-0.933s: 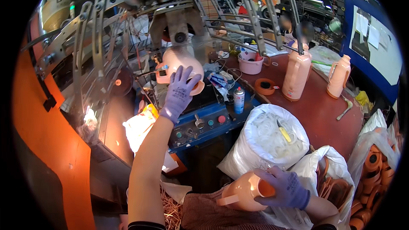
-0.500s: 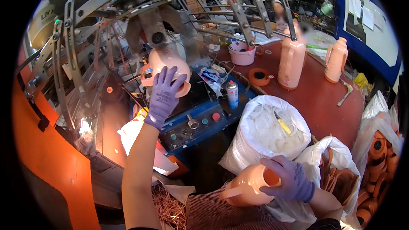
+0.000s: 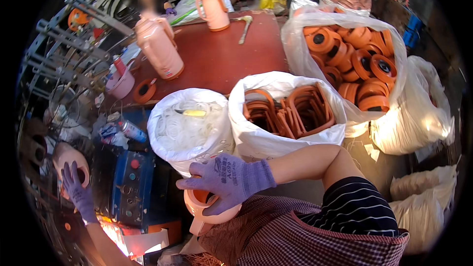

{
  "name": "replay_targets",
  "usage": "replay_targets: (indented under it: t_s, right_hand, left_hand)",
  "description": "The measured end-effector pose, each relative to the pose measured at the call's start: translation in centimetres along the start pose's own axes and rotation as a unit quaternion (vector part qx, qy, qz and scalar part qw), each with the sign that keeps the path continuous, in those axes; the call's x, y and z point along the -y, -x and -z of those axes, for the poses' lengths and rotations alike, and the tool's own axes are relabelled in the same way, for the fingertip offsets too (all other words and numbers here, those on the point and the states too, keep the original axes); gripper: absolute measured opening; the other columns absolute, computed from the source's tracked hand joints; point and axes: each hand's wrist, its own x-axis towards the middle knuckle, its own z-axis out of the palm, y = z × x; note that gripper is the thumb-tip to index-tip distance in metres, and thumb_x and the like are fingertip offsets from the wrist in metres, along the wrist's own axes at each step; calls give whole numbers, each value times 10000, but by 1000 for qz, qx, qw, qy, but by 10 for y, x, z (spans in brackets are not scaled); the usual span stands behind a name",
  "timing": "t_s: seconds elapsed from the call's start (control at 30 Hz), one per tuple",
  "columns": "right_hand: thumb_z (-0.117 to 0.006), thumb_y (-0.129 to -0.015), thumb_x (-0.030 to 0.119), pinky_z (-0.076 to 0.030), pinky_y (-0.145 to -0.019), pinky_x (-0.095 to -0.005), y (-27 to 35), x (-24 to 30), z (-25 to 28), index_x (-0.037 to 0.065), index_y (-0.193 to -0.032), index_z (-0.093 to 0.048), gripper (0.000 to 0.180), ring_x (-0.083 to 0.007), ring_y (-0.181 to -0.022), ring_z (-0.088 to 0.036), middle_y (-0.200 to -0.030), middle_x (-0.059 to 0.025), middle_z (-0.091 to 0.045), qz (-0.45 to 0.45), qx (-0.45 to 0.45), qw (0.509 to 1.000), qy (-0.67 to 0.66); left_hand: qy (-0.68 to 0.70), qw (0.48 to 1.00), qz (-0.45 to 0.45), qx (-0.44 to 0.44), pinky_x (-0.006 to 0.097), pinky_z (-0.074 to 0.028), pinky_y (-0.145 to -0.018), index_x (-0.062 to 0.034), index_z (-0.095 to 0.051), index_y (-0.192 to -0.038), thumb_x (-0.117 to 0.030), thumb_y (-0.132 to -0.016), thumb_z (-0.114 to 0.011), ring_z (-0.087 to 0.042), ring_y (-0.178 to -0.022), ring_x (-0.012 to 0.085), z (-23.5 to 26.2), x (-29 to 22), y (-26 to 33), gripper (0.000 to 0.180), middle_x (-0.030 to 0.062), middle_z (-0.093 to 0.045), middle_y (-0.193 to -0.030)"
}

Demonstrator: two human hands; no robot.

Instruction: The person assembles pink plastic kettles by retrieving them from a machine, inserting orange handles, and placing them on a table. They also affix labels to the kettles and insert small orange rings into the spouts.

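Observation:
My right hand [image 3: 231, 180], in a purple glove, grips a pink thermos casing [image 3: 225, 215] by its open mouth, with fingers over the rim. The casing's handle points down toward my checked apron, against which its body rests. At the far left my left hand [image 3: 79, 194], gloved alike, lies with stretched fingers against another pink thermos casing [image 3: 66, 156] at the machine. That casing's open end faces right, beside my fingers.
A sack of clear rings [image 3: 185, 133] with a yellow-handled cutter, a sack of brown handles [image 3: 290, 113] and a bag of orange lids [image 3: 354, 64] stand ahead. Two pink thermoses [image 3: 160, 49] stand on the red table [image 3: 217, 59]. A blue control box [image 3: 129, 187] sits left.
My view has swung to the right, bringing the bags of handles and lids fully into sight. Both hands stay at their casings; the one in my right hand now has its mouth turned more upward.

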Motion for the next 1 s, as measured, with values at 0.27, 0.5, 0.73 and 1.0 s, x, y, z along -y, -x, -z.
replay_targets:
  t_s: [0.27, 0.5, 0.73, 1.0]
  right_hand:
    - [-722, -752, 501, -525, -721, -414, 11, 6, 1, 142, -1346, -521, 722, -319, -885, -656, -1109, -129, -558, -10, -71, 997, -2]
    - [-703, -762, 529, -527, -765, -430, 18, 6, -7, 135, -1372, -516, 750, -321, -949, -648, -1142, -148, -552, -29, 6, 999, 32]
    - [-710, -742, 528, -526, -783, -419, 10, 4, -9, 122, -1353, -530, 755, -318, -941, -648, -1140, -154, -563, -36, -19, 999, 8]
    - [-791, -757, 333, -536, -808, -394, 20, -1, -2, 101, -1331, -533, 670, -242, -949, -656, -1197, -125, -573, -35, -52, 987, -148]
  left_hand:
    - [-29, 1000, -11, 2, 469, -332, -1137, -165, -414, -1476, 104, -642, -674, -331, -1423, 361, -4, 7, 2, 914, 113, -376, -1530]
    - [-45, 998, -31, -11, 501, -335, -1132, -162, -412, -1476, 81, -689, -635, -338, -1414, 381, -9, 23, 5, 853, 133, -366, -1527]
    - [-45, 999, -24, -5, 447, -316, -1149, -136, -357, -1509, 94, -685, -647, -299, -1432, 364, -9, 21, 4, 903, 124, -391, -1500]
    - [552, 822, 25, 141, 414, -368, -1103, -14, -334, -1492, -101, -702, -763, -460, -1324, 346, 101, -229, 35, 903, 195, -455, -1433]
